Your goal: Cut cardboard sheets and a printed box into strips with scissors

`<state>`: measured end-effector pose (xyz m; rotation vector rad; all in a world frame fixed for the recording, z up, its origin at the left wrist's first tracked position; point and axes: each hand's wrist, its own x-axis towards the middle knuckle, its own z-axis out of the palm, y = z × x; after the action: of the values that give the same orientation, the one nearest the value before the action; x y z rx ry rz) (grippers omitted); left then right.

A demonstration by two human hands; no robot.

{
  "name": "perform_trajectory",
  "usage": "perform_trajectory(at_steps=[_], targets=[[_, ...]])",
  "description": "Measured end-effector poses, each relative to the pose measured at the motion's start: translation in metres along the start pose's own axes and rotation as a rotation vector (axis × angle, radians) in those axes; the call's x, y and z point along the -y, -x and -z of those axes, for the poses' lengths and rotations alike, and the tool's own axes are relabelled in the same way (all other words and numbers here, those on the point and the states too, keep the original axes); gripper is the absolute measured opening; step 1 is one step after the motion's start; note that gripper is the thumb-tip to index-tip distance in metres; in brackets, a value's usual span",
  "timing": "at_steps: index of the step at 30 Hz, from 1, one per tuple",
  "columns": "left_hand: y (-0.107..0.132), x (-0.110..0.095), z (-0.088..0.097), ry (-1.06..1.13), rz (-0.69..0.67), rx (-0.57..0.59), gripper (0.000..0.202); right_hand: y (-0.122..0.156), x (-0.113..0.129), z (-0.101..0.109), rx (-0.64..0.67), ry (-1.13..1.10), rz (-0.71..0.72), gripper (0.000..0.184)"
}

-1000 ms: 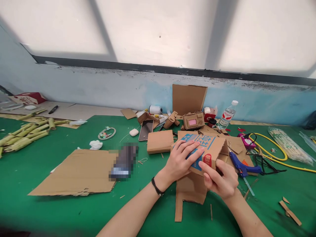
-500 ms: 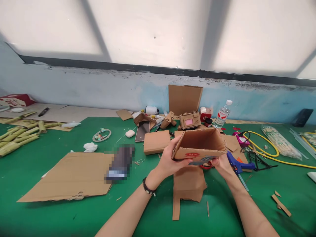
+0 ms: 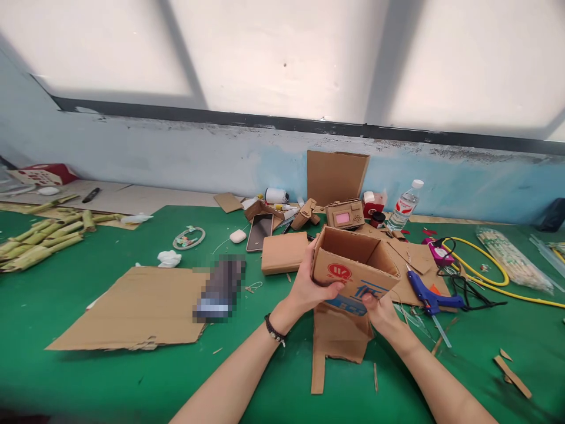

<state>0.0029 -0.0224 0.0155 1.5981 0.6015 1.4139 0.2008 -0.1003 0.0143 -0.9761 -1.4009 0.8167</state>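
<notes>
An open-topped cardboard box (image 3: 353,274) with a red logo and blue print is held above the table between both hands. My left hand (image 3: 306,288) grips its left side, thumb across the printed front. My right hand (image 3: 385,309) holds the lower right, thumb on the front and the other fingers mostly hidden beneath. Below the box lies a cut cardboard piece (image 3: 339,338) with a narrow strip. A closed cardboard block (image 3: 285,253) rests just left of the box. To the right is a blue glue gun (image 3: 430,294) with a clear glue stick in its back.
A flat cardboard sheet (image 3: 132,306) and a blurred dark object (image 3: 220,288) lie left. Behind stand a small cardboard device (image 3: 344,213), a phone (image 3: 260,232) and a water bottle (image 3: 405,206). A yellow cable (image 3: 501,277) and a bag of sticks (image 3: 514,259) are at right.
The box has tilted so more of its printed front shows. My right hand has shifted lower and left on it, with its thumb now on the front face. The view has moved slightly.
</notes>
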Motion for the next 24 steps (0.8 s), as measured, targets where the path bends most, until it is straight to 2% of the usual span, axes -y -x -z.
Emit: perform_trajectory(at_steps=[4,7,9,12,17,20,24], targets=[[-0.001,-0.003,0.001,0.032,0.013,0.001,0.126,0.001,-0.001,-0.003,0.118,-0.065,-0.057,0.081],[0.001,-0.003,-0.001,0.041,-0.011,-0.009,0.125,0.003,-0.011,-0.001,0.116,-0.038,-0.023,0.073],[0.004,0.000,-0.003,0.041,-0.026,-0.014,0.123,0.004,-0.022,0.000,0.042,-0.017,0.038,0.068],[0.007,0.004,-0.007,0.052,-0.018,0.007,0.122,0.007,-0.041,0.000,-0.138,0.029,0.123,0.062],[0.012,0.005,-0.013,0.029,-0.020,0.012,0.123,0.011,-0.054,-0.003,-0.290,0.076,0.146,0.071],[0.015,0.003,-0.017,-0.025,-0.053,-0.022,0.116,0.011,-0.051,-0.002,-0.316,0.094,0.152,0.072],[0.018,0.002,-0.021,-0.055,-0.092,-0.053,0.114,0.011,-0.046,0.003,-0.273,0.098,0.128,0.067]])
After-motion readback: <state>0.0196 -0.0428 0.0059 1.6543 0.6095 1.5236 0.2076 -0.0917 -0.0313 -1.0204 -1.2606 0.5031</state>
